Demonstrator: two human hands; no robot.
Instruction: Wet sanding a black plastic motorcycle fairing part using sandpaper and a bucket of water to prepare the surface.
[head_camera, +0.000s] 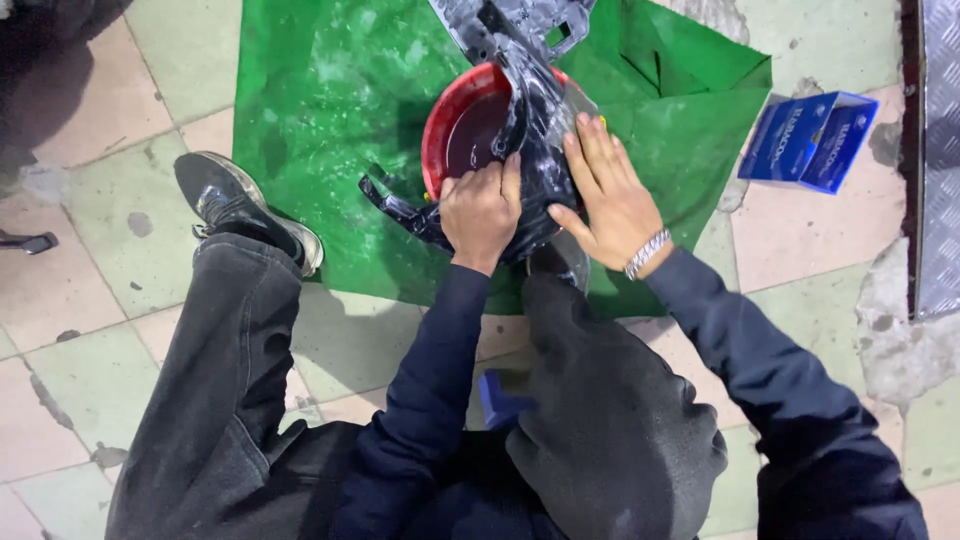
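Plastic housing (535, 120), glossy black with a red round lens (465, 130) set into it, lies on a green fabric sheet (320, 110) spread over the tiled floor (80, 360), directly ahead of the seated person. Left hand (483, 212) sits on the near edge of the housing, its grip curled and pressed down on the black rim beside the red lens. Right hand (607, 195) lies flat on the right side of the housing, grip spread, fingers extended and resting on the surface rather than pinching anything; a metal wristband (647, 253) shows at the wrist. Both sleeves are dark blue. A black shoe (240, 205) rests on the left border of the green sheet. A blue cardboard box (810, 140) lies on the floor to the right, just beside the sheet's corner. A ribbed metal plate (940, 150) runs along the right edge.
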